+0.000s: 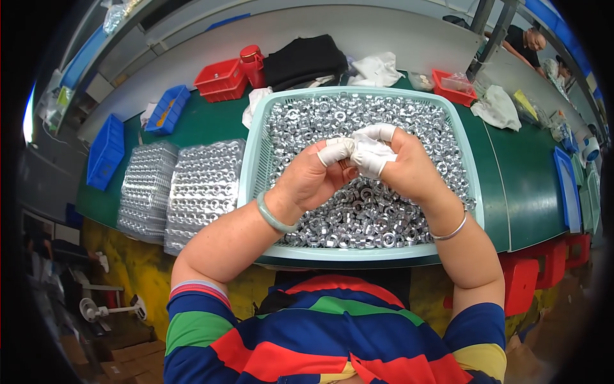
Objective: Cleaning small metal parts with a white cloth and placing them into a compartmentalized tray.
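Both hands meet above a pale green plastic basket (474, 192) heaped with shiny metal nut-like rings (377, 221). My left hand (307, 179), with white finger cots on some fingertips, is closed in a pinch; whatever sits between its fingers is hidden. Fingers of my right hand (412, 168), also in white finger cots, close around a crumpled white cloth (369, 153) pressed against the left fingertips. Left of the basket stand two stacks of clear plastic trays (206, 185) (148, 189) filled with similar metal rings.
Along the back of the green table (495, 160) are a red bin (220, 80), a red bottle (252, 64), black fabric (306, 59) and white cloths (377, 69). Blue bins (105, 150) (168, 110) lie at left. Another red bin (453, 89) is at back right; a co-worker (526, 48) is beyond.
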Demonstrator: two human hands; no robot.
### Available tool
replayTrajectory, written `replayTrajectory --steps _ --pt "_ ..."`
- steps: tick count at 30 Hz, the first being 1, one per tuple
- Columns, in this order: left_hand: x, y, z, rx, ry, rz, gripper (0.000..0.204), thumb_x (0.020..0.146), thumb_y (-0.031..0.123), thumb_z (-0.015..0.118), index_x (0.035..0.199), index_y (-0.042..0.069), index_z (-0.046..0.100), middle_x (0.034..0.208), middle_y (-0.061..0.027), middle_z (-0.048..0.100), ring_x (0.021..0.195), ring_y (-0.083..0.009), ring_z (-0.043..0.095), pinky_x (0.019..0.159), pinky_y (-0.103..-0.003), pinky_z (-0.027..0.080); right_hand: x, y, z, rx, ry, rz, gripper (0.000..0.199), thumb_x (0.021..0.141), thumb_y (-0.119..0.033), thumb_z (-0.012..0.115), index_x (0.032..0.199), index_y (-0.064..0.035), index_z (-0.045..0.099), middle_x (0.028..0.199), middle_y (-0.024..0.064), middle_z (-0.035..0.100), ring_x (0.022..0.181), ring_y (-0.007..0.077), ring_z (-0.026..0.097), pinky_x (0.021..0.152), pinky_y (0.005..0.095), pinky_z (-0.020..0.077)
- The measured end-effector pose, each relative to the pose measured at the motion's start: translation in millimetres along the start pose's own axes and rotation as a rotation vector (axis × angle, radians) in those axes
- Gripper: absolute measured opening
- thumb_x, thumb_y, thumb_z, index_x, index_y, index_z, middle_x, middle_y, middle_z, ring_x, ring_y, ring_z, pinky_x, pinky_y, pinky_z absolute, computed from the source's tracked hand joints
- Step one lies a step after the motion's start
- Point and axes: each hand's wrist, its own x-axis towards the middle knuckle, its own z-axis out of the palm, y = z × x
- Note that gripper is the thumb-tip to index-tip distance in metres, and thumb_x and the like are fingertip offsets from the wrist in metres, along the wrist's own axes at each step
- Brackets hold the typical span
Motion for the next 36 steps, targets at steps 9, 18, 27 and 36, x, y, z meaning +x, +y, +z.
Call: replayTrajectory --steps 9,18,27,36 --pt "-5.7 2.1 -9.1 0.018 -0.163 -0.132 0.015 0.083 0.016 0.051 0.091 0.004 0.055 0.080 -0.0043 0.058 0.074 -0.0120 0.054 0.067 -0.024 0.044 -4.1 2.1 -4.4 -0.010 0.089 0.046 0.018 0.083 -0.016 0.054 0.097 -0.0047 0.057 0.066 -0.0018 0.056 0.048 0.0008 0.044 0.039 0.0140 0.0323" --pt "-6.3 1.8 -8.3 0.086 -0.132 0.046 0.016 0.082 0.012 0.053 0.095 0.004 0.054 0.086 -0.0065 0.058 0.076 -0.0147 0.055 0.068 -0.025 0.045 -6.6 -6.0 -1.4 0.062 0.135 0.050 0.022 0.082 -0.019 0.054 0.099 -0.0049 0.055 0.063 -0.0033 0.052 0.045 0.0007 0.040 0.038 0.0143 0.0286" --pt "-4.0 1.2 -13.5 0.405 -0.178 0.242 0.014 0.081 0.006 0.053 0.095 0.003 0.053 0.090 -0.0079 0.059 0.078 -0.0132 0.056 0.071 -0.027 0.046 -1.5 1.4 -9.1 0.154 0.183 -0.043 0.025 0.078 -0.023 0.058 0.095 -0.0064 0.054 0.067 -0.0017 0.053 0.050 0.0018 0.042 0.039 0.0156 0.0285" --pt "-9.8 13.4 -11.5 0.508 -0.220 0.259 0.013 0.080 0.005 0.054 0.093 0.003 0.053 0.083 -0.0072 0.058 0.074 -0.0132 0.056 0.068 -0.026 0.047 2.0 -0.7 9.8 0.075 0.018 -0.291 0.013 0.080 -0.010 0.056 0.093 -0.0051 0.055 0.072 -0.0012 0.055 0.053 0.0021 0.045 0.046 0.0146 0.0355"
